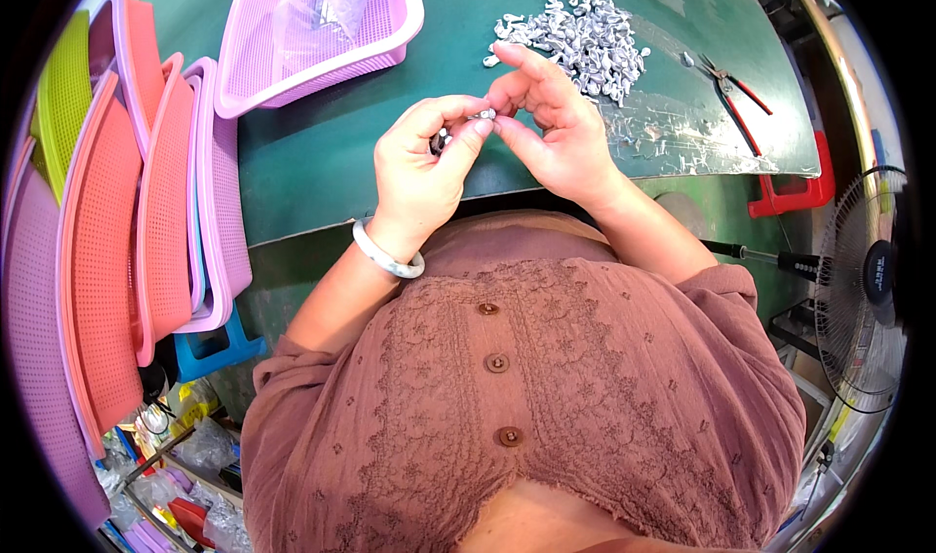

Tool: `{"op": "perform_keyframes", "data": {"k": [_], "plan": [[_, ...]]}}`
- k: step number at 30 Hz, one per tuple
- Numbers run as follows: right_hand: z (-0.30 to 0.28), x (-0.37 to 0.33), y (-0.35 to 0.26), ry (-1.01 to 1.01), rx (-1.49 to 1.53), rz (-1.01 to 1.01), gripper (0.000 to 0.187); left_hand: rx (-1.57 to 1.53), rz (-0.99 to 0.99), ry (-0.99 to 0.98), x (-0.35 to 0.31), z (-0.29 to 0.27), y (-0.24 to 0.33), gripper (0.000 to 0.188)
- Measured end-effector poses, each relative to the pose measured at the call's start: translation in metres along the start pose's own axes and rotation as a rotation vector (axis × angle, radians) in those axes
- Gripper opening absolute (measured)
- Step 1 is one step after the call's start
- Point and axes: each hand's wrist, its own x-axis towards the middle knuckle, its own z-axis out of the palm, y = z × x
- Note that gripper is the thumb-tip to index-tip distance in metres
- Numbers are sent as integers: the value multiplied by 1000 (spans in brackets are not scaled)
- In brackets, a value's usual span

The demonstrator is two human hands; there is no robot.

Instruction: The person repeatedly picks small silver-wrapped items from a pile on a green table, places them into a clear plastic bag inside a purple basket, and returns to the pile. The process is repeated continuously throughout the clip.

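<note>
Above the table's near edge, my left hand (421, 163) and my right hand (559, 138) meet fingertip to fingertip. Between them they pinch a small silver-grey metal piece (486, 115); its exact kind is too small to tell. More dark, shiny bits (441, 141) show inside the curled fingers of my left hand. My right hand grips with thumb and index finger, its other fingers raised. Just beyond it lies a heap of small silver-grey pieces (595, 51), rounded and looped in shape.
On the green table (322, 177) stand a lilac basket (263, 75) holding a clear plastic bag (327, 17) and, at right, red-handled pliers (733, 99). Stacked baskets (107, 260) fill the left side. A red stool (799, 187) and a fan (863, 280) stand at right.
</note>
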Motion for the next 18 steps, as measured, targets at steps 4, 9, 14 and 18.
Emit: {"op": "perform_keyframes", "data": {"k": [4,9,14,18], "plan": [[0,0,0,-2,7,2,58,74,75,2,1,0,-1,15],[0,1,-1,-18,-16,-6,58,59,52,-8,1,-1,-1,14],[1,2,-1,-43,-46,4,58,-706,-598,-50,8,-12,6,9],[0,3,2,-72,-181,49,55,-1232,-894,-47,13,-22,-10,12]]}}
